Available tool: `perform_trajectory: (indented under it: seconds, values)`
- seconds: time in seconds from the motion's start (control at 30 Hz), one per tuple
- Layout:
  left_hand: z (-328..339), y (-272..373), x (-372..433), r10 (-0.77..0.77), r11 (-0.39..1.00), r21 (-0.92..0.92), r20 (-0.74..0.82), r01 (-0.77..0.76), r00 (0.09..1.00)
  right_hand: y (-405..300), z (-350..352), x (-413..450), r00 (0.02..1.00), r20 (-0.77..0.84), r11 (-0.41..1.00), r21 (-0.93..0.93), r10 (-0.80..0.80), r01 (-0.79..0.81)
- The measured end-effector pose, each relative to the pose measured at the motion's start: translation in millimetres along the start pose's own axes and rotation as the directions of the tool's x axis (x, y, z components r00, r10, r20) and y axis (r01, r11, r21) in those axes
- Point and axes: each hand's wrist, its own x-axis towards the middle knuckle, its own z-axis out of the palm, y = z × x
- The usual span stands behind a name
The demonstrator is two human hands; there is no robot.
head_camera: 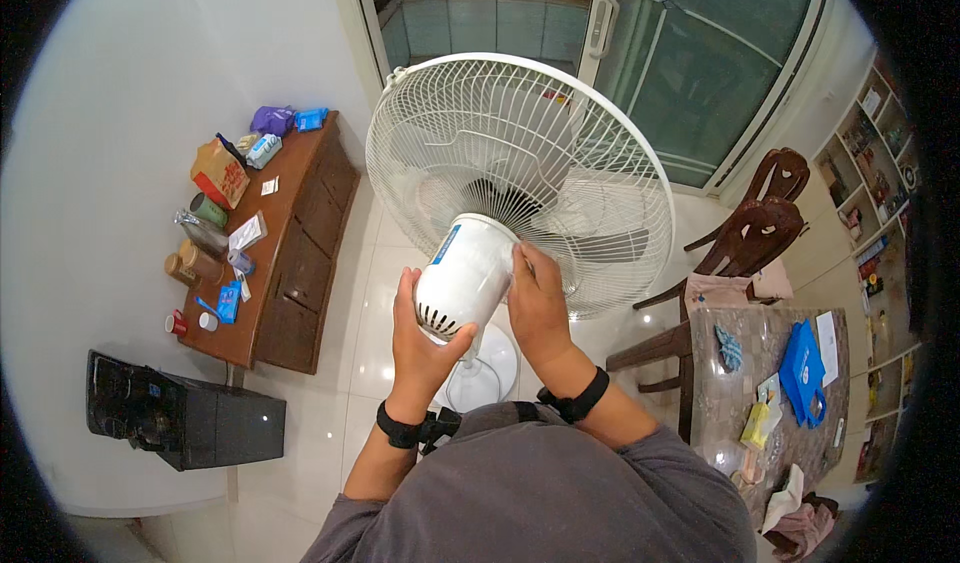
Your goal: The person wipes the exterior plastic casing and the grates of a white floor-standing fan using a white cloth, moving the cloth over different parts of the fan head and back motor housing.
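Observation:
Before me stands a white pedestal fan, its wire grille [525, 188] facing away and its motor housing [472, 267] towards me. The housing has a blue label on its left and vent slots at its near end. My left hand [424, 342] cups the left and lower near end, thumb by the vent slots. On the right side, my right hand [538, 304] presses its bent fingers and thumb against the housing; what the fingertips touch is hidden. Below the hands, the round white fan base [484, 368] rests on the tiled floor.
To the left, a brown wooden cabinet [292, 263] carries bottles, jars and a paper bag. A black water dispenser [195, 413] stands nearer me. Wooden chairs [750, 237] and a cluttered table [750, 390] are at right. Sliding glass doors [675, 75] lie beyond the fan.

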Motion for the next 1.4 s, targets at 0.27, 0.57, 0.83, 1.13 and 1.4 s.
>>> perform_trajectory:
  seconds: [0.27,0.57,0.83,1.13,1.4]
  values:
    - [0.6,6.9,-2.0,-0.025,1.000,-0.020,-0.009,0.024,1.000,2.7,-33.2,-13.9,0.988,0.094,0.992,-0.039,0.123,-0.120]
    - [-0.6,6.3,-4.8,0.030,1.000,-0.005,-0.021,-0.030,0.999,-20.6,-39.0,28.5,0.992,-0.074,0.993,0.042,-0.107,0.110]
    - [-5.7,14.4,-1.9,0.033,0.998,-0.051,0.001,-0.033,0.999,14.8,-23.6,-14.5,0.974,0.201,0.990,-0.110,0.104,-0.083]
    - [-32.3,30.6,-3.5,0.314,0.941,0.154,-0.053,-0.303,0.948,-59.6,-64.9,5.8,0.923,0.248,0.844,0.385,0.294,-0.372]
    - [-50.3,35.5,-16.0,0.383,0.898,-0.240,0.010,-0.369,0.924,-106.8,-58.1,1.6,0.790,0.557,0.233,0.757,0.258,-0.610]
